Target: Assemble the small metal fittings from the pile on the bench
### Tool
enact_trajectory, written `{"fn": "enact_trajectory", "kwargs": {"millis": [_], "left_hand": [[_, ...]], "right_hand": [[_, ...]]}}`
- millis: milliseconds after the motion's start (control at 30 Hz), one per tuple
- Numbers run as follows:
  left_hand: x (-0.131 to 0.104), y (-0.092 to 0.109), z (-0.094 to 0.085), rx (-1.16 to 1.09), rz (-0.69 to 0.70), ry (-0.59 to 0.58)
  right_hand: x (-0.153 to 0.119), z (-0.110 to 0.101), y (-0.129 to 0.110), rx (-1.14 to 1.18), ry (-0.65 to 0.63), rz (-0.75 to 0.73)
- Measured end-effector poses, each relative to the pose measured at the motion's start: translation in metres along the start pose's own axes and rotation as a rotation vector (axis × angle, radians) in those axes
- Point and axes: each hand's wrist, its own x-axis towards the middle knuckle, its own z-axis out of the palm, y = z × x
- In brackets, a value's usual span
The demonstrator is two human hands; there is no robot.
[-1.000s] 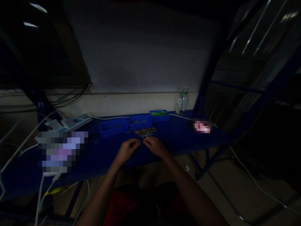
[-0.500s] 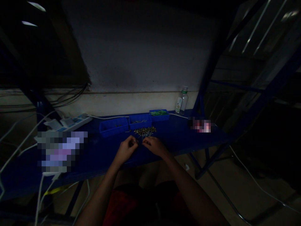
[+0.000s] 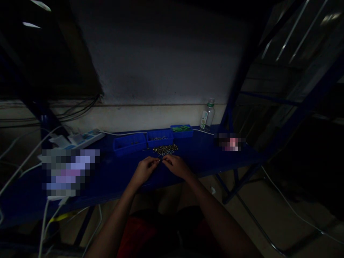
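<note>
Left hand [image 3: 143, 171] and right hand [image 3: 177, 166] have just drawn closer, suggesting fine fingertip work; both look pinched, on what I cannot tell; small metal parts [image 3: 166, 149] lie just beyond the fingertips; farther off, 3 blue bins [image 3: 131, 148]

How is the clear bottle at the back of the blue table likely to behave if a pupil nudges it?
The clear bottle may tip if pushed near its top, since it stands upright, tall and narrow. It is probably light for its size, as no liquid shows plainly, though the dark picture leaves that unsure.
</note>
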Motion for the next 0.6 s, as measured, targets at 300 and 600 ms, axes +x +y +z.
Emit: {"fn": "enact_trajectory", "kwargs": {"millis": [300,600], "left_hand": [[-0.0005,0.0009,0.0002,-0.047,-0.036,-0.043],[-0.0006,0.0058,-0.0011,-0.044,-0.091,0.014]], "right_hand": [[0.0009,0.0018,0.0018,-0.021,-0.044,-0.028],[0.0014,0.0018,0.0029,0.009,-0.012,-0.02]]}}
